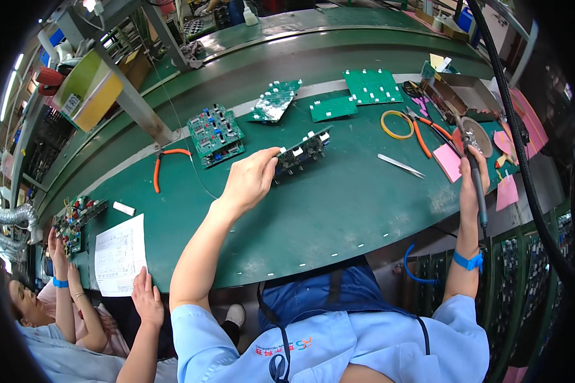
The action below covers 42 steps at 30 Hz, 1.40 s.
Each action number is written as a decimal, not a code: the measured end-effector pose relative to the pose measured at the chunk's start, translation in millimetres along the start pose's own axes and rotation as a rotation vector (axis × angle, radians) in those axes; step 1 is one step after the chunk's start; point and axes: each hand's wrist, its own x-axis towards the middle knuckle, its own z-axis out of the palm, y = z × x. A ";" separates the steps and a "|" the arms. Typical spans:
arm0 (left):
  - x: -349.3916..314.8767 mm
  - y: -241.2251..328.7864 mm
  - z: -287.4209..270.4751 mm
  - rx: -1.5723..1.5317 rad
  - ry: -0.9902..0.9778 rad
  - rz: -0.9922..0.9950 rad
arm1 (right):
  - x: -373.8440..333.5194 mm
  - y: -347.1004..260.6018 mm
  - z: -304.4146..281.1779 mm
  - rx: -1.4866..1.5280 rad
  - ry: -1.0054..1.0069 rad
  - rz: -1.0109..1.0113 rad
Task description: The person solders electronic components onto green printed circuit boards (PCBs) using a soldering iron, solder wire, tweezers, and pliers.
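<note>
Between the fingers and thumb of my left hand (pixel 252 179) is a green circuit board (pixel 305 152), tilted on edge above the bench, with white connectors along its upper side and dark parts below. My right hand (pixel 476 171) is wrapped round a soldering iron (pixel 474 175) at the right side of the bench. Its metal end points up and away, beside a small round dish (pixel 476 135) and an open brown box (pixel 469 96). A blue band (pixel 468 260) circles my right wrist.
Behind the held board lie a stack of populated boards (pixel 216 135) and several green boards (pixel 373 87). Tweezers (pixel 400 166), orange-handled pliers (pixel 158 171), a yellow ring (pixel 397 125) and a pink pad (pixel 447 162) rest around. At left, a co-worker's hand (pixel 147 299) touches a paper sheet (pixel 119 255). A black cable (pixel 521 127) hangs at right.
</note>
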 end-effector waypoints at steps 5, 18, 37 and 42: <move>6.7 -2.2 -9.6 -0.346 -0.037 -0.178 | -13.1 -20.9 21.0 0.213 -0.207 0.051; 7.9 -11.1 2.6 -1.668 -0.288 -0.941 | -32.8 -29.3 45.1 0.382 -0.224 0.093; 15.7 9.0 22.3 -1.484 -0.313 -1.060 | -58.2 -32.6 60.1 0.632 -0.378 0.247; 12.2 12.8 23.8 -1.503 -0.405 -1.031 | -63.5 -32.3 63.8 0.650 -0.410 0.320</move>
